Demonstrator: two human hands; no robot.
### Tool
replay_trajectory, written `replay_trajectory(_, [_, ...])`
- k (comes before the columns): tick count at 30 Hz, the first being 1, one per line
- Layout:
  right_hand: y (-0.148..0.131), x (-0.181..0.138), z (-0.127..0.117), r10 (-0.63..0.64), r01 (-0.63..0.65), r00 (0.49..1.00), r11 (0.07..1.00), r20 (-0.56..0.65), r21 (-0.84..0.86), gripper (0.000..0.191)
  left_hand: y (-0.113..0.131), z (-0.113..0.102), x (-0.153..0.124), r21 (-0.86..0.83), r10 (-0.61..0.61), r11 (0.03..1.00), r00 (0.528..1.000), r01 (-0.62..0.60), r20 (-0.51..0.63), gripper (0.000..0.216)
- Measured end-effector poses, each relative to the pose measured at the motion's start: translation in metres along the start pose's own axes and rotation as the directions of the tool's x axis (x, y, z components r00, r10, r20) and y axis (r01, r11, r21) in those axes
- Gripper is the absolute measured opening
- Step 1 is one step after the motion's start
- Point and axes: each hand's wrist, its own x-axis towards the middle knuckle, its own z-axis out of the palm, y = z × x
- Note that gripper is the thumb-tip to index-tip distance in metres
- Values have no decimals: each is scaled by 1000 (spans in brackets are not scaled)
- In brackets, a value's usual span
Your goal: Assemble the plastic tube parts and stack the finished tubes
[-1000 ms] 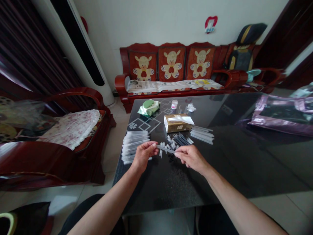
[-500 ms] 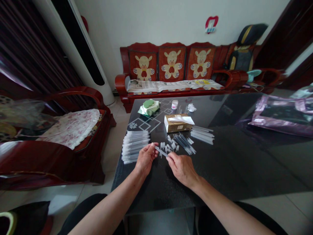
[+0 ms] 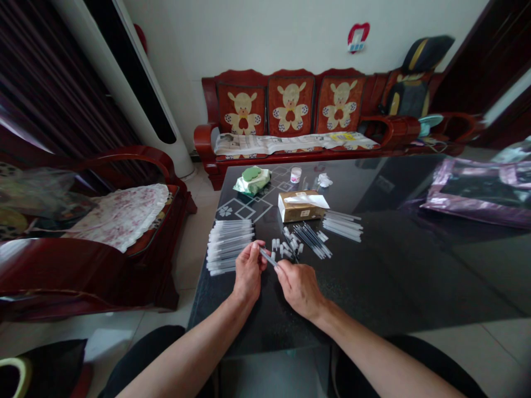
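Note:
Between my two hands a slim translucent pen barrel (image 3: 267, 256) slants down to the right over the table. My left hand (image 3: 249, 268) pinches its upper left end with thumb and fingers. The lower right end is in the closed fingers of my right hand (image 3: 302, 286), which partly hide it. Just beyond my hands lie small whitish pen caps (image 3: 286, 250) and a bundle of dark pen refills (image 3: 313, 241). Rows of frosted pens (image 3: 228, 243) lie beside my left hand. Several loose translucent barrels (image 3: 342, 226) lie further right.
Behind the caps stands a tissue box (image 3: 303, 208). A green wipes pack (image 3: 252, 180), a small white tub (image 3: 296, 175) and a crumpled tissue (image 3: 324, 180) are further back. A purple-edged plastic bag (image 3: 477, 190) lies on the right of the black table (image 3: 390, 276).
My right hand has moved slightly left, nearer my left hand, so less of the barrel shows between them. My left hand has shifted a little right. The things on the table keep their places.

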Motion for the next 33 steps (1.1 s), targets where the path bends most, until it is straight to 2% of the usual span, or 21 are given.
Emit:
replay_trajectory(4, [0, 2, 1, 69, -63, 998, 947, -6, 314, 38, 1, 1, -1, -1, 13, 1000, 1000, -13, -25, 36])
replay_trajectory(7, [2, 4, 1, 110, -99, 994, 832, 12, 546, 39, 1, 0, -2, -5, 21, 1000, 1000, -21, -10, 34])
replay_trajectory(10, [5, 3, 3, 172, -165, 983, 727, 56, 666, 38, -1, -1, -3, 2, 29, 1000, 1000, -29, 3, 33])
replay_trajectory(14, [10, 3, 7, 210, -223, 971, 652, 111, 724, 38, -1, 0, -3, 15, 31, 999, 1000, -31, -7, 33])
replay_trajectory(19, [17, 9, 3, 217, -267, 961, 581, 171, 769, 36, 9, -3, 5, 82, -16, 997, 996, 8, 88, 33])
replay_trajectory(24, [26, 11, -2, 263, -338, 935, 463, 237, 819, 34, 22, -16, 22, 169, 107, 979, 993, -114, 49, 33])
replay_trajectory(29, [34, 10, 0, 270, -363, 920, 317, 284, 876, 35, 26, -23, 30, 217, 115, 969, 993, -118, 27, 35])
replay_trajectory(31, [38, 12, 0, 267, -367, 919, 316, 290, 875, 33, 30, -25, 32, 275, 162, 948, 987, -160, 15, 36])
replay_trajectory(33, [43, 13, -1, 261, -376, 920, 368, 293, 850, 31, 37, -28, 37, 352, 283, 900, 959, -256, -26, 35])
